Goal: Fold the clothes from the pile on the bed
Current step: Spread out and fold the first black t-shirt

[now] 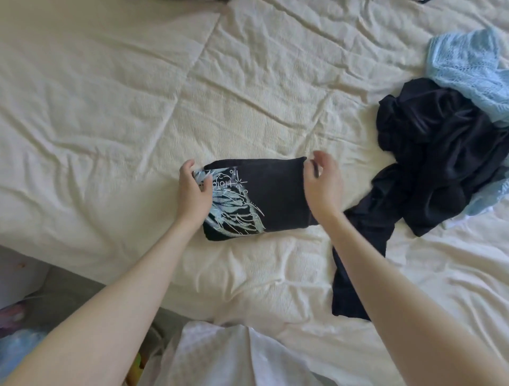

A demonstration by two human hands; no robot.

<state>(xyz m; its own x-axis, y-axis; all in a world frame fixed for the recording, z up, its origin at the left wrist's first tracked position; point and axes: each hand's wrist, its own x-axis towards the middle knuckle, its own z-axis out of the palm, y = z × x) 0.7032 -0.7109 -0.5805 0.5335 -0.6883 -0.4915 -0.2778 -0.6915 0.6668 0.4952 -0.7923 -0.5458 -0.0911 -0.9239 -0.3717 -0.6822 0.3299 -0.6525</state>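
A black T-shirt with a pale blue print (272, 193) lies folded into a small rectangle on the cream bedspread (124, 110). My left hand (192, 193) is at its left edge, fingers curled around the printed fabric there. My right hand (322, 181) hovers at the right edge, fingers loosely curled and slightly blurred; whether it touches the cloth is unclear. The pile of unfolded clothes sits to the right: a crumpled black garment (440, 154) with a leg or sleeve trailing toward me, and a light blue knitted garment (468, 63) behind it.
The bed's near-left edge runs diagonally at lower left, with floor and blurred objects (22, 316) beyond it. White clothing on my body (220, 358) fills the bottom centre. A dark item (424, 1) peeks in at the top edge.
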